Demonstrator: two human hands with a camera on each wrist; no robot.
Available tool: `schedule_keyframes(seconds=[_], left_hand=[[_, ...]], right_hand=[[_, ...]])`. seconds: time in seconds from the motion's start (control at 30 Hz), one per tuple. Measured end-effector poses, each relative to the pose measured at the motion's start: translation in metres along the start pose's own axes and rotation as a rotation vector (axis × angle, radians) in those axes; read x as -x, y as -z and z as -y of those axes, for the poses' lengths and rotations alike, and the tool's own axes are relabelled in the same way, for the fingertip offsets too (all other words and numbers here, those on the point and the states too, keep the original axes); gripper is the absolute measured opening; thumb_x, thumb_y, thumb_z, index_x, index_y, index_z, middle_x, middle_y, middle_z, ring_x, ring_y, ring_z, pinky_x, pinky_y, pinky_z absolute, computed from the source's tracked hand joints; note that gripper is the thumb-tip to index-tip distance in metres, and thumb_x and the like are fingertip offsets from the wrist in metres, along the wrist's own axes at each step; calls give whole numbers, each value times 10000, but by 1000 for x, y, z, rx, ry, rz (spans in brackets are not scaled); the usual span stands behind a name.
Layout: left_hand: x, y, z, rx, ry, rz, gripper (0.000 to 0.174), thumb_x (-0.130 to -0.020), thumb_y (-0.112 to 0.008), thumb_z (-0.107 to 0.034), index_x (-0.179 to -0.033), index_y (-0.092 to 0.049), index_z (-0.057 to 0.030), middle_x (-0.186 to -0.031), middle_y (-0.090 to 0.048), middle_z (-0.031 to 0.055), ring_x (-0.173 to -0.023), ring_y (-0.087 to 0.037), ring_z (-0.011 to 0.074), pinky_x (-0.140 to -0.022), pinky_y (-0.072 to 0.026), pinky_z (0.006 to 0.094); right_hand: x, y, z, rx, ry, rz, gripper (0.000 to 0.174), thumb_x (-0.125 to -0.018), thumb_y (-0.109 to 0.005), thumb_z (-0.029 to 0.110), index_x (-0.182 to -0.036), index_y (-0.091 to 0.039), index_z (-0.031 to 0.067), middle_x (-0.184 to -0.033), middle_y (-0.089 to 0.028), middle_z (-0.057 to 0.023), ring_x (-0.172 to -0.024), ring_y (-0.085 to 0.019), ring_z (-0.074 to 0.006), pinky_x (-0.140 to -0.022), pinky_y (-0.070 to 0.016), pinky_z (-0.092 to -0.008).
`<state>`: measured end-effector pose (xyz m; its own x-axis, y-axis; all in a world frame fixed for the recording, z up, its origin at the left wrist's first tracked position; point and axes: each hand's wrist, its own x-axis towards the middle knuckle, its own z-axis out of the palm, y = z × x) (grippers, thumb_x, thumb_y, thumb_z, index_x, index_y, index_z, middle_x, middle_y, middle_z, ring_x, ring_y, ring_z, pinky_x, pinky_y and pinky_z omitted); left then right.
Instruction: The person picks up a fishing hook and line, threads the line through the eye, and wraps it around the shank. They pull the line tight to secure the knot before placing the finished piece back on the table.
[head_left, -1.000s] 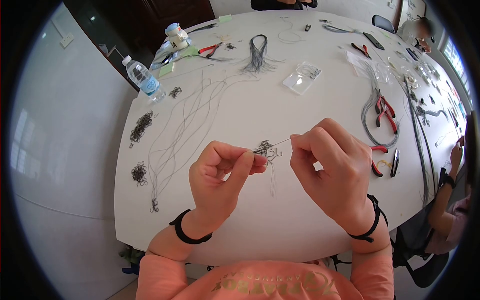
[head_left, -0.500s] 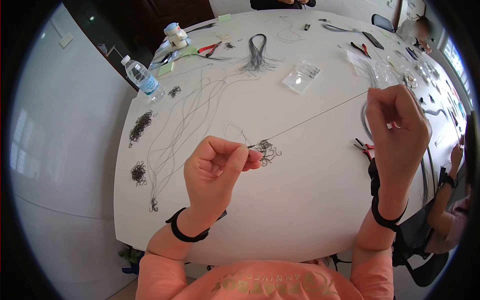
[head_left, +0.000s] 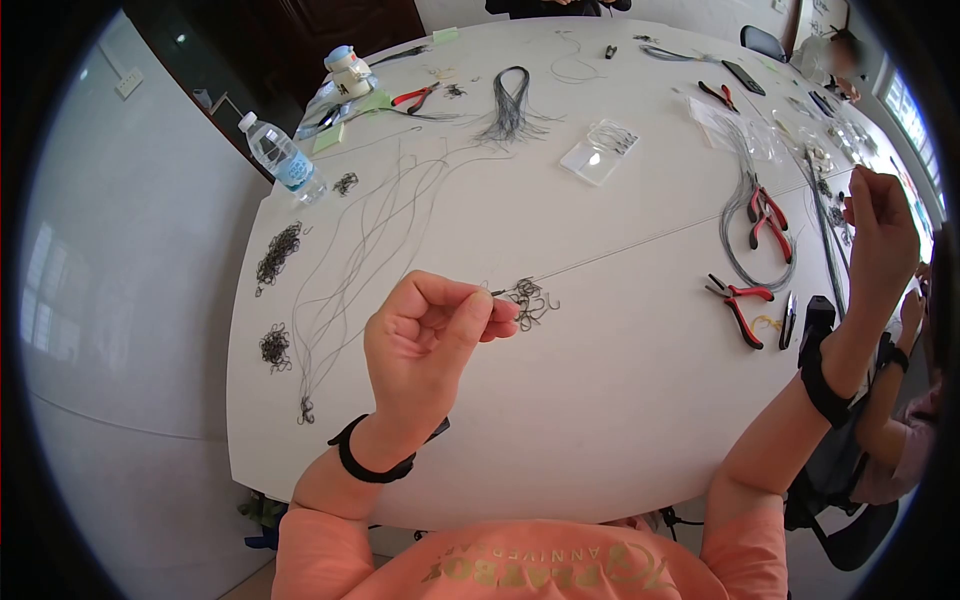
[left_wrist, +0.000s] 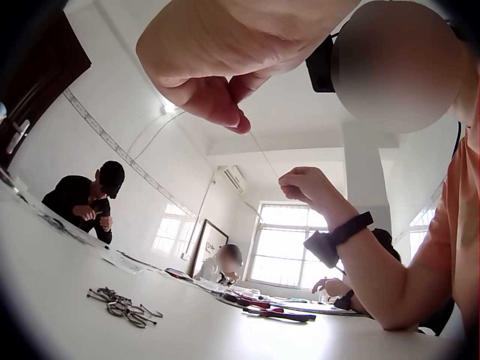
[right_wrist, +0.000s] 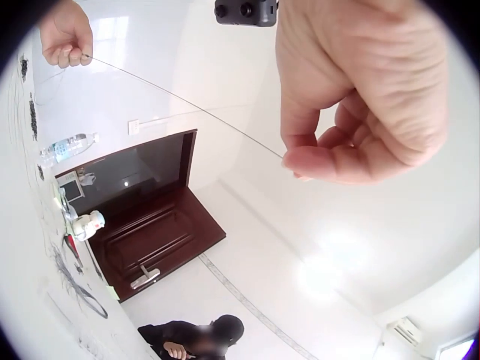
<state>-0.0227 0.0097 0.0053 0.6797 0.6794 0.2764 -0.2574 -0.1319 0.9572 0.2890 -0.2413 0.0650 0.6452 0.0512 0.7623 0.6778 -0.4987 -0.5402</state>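
Thin grey line (head_left: 640,243), taut & straight, runs diag. from ctr. to upper R of head frame, btwn L hand (head_left: 425,335) & R hand (head_left: 885,225). R pinches it; L pinches small dark bit (head_left: 498,293) on it, mostly hidden. Pile of dark curved hooks (head_left: 530,305), tangled, ctr. frame; lower L in L wrist cam, well apart from hand.
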Motion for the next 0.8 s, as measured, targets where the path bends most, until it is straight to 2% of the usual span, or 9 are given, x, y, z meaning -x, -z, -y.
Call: schedule_keyframes(seconds=[0.2, 0.27, 0.37, 0.43, 0.5, 0.6, 0.7, 0.8], left_hand=[[0, 1, 2, 4, -2, 12, 64, -992, -605, -57, -970, -577, -4, -867, -739, 151, -732, -723, 171, -718, -599, 293], [1, 1, 2, 2, 2, 21, 64, -992, -607, -56, -970, -577, -4, -866, -739, 152, -735, -724, 172, -719, -601, 296], [2, 0, 3, 4, 7, 38, 66, -993, -608, -55, -970, -577, -2, -866, -739, 154, -743, -726, 174, -723, -605, 301], [2, 1, 4, 7, 8, 47, 67, -994, -609, -54, -970, -577, -1, -866, -738, 155, -748, -728, 175, -725, -607, 304], [3, 3, 4, 64, 15, 96, 56, -979, -628, -8, -987, -586, 28, -904, -733, 157, -835, -742, 185, -779, -633, 321], [3, 2, 4, 44, 19, 103, 51, -977, -629, -6, -976, -591, 29, -898, -735, 159, -829, -744, 185, -776, -635, 320], [4, -1, 3, -9, 21, 100, 67, -997, -608, -49, -975, -574, 5, -886, -737, 163, -777, -734, 181, -737, -622, 316], [3, 0, 3, -24, 17, 109, 64, -997, -607, -45, -975, -574, 5, -888, -735, 162, -788, -736, 183, -735, -624, 316]], right_hand=[[-16, 12, -51, 154, -35, -32, 167, -978, -663, 187, -1027, -724, 40, -781, -699, -8, -685, -604, -48, -656, -474, -206], [-22, 18, -71, 134, -111, 8, 193, -976, -655, 219, -1023, -732, 48, -770, -696, -7, -673, -611, -53, -649, -475, -217], [-27, 26, -88, 239, -169, 15, 205, -968, -653, 225, -1016, -735, 43, -764, -696, -13, -668, -619, -59, -655, -480, -214], [-29, 30, -99, 240, -180, 12, 206, -964, -653, 222, -1014, -735, 39, -764, -698, -15, -670, -624, -61, -661, -486, -215], [-31, 33, -108, 241, -190, 10, 207, -961, -653, 218, -1011, -734, 34, -763, -699, -18, -672, -629, -64, -668, -493, -216], [-32, 36, -123, 220, -199, 0, 209, -958, -653, 216, -1009, -731, 29, -766, -701, -19, -677, -635, -66, -679, -511, -227], [-35, 41, -135, 181, -204, 0, 211, -957, -653, 210, -1020, -735, 26, -767, -708, -20, -699, -656, -73, -685, -522, -228], [-38, 48, -150, 197, -251, -60, 222, -971, -650, 209, -1073, -726, 27, -845, -724, -35, -770, -688, -87, -712, -543, -219]])
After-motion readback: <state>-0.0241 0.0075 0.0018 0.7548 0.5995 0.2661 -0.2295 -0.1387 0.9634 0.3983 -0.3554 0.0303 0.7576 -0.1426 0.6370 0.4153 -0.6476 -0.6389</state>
